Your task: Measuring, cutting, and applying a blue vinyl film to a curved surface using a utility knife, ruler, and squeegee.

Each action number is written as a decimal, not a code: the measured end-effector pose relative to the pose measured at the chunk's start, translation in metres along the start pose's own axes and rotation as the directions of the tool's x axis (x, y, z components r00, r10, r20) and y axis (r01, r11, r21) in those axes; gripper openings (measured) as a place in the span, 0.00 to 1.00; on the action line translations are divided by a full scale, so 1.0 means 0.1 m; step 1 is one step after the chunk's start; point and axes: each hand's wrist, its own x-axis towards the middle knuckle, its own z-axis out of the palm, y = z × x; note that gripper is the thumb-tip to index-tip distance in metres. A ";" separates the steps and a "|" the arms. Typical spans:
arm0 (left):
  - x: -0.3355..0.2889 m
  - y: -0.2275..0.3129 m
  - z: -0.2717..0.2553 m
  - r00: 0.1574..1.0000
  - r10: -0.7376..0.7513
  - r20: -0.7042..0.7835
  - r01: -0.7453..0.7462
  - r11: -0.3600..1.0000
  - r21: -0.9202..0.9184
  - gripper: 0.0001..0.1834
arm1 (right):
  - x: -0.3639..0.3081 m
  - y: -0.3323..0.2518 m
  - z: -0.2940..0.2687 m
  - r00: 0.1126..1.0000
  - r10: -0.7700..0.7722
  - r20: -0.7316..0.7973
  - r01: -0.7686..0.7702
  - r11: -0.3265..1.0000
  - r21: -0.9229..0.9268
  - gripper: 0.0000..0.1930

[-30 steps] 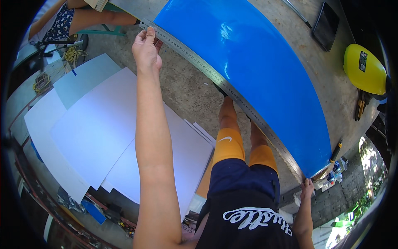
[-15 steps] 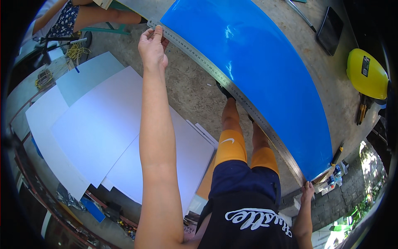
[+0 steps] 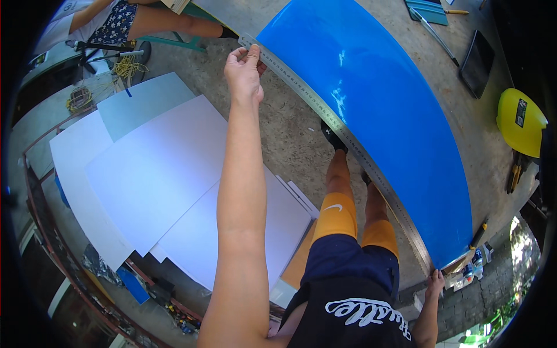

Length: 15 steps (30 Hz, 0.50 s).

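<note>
A long steel ruler (image 3: 332, 119) lies along the near edge of a glossy blue sheet (image 3: 383, 127) on the grey table (image 3: 441, 75). My left hand (image 3: 246, 74) is closed on the ruler's far left end, thumb on top and fingers curled beneath. At the other end, by the sheet's lower right corner, my right hand (image 3: 434, 281) pinches the ruler's tip; its fingers are small in view and partly hidden. The ruler's edge runs close alongside the sheet's edge.
On the table lie a black phone (image 3: 477, 64), a pen-like tool (image 3: 434, 36), a teal squeegee (image 3: 428, 11), a yellow rounded object (image 3: 521, 122), pliers (image 3: 515, 173) and a cutter knife (image 3: 478, 235). White panels (image 3: 156, 168) are stacked at left. Another person's leg (image 3: 174, 24) shows at upper left.
The view has shifted, so the sheet, ruler and hands sit farther right and slightly lower in the picture. Both hands keep their hold on the ruler's ends.
</note>
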 end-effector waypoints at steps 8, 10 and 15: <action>-0.01 0.01 0.01 1.000 -0.013 -0.009 0.013 1.000 0.014 0.16 | 0.01 0.02 -0.01 1.000 -0.016 0.019 0.017 0.998 -0.054 0.20; -0.02 0.03 0.01 1.000 -0.011 -0.013 0.011 1.000 0.027 0.16 | 0.00 0.01 0.03 1.000 -0.020 0.011 0.021 0.999 -0.049 0.19; -0.02 0.03 0.01 1.000 -0.009 -0.009 0.009 1.000 0.022 0.16 | 0.05 0.07 -0.02 0.999 -0.050 -0.007 0.050 0.998 -0.043 0.18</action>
